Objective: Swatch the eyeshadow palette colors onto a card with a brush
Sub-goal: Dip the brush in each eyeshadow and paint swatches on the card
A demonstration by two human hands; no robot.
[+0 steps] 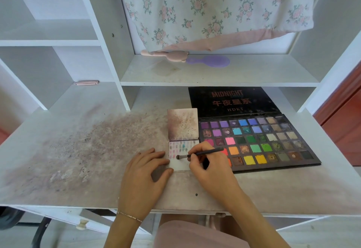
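A white counter (pixel 82 150) is carrying a wide smear of dusty purplish powder across its left half. Above it, at twelve o'clock, a shelf (pixel 214 72) is holding a pink bear-shaped brush (pixel 166 54) lying end to end with a purple hairbrush (pixel 211 61), the two touching. A floral cloth (pixel 214 7) with a pink hem is hanging behind them. At ten o'clock, a small pink clip (pixel 87 82) is lying in a side cubby.

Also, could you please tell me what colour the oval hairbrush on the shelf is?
The hairbrush is lilac purple, clearest in the head view.
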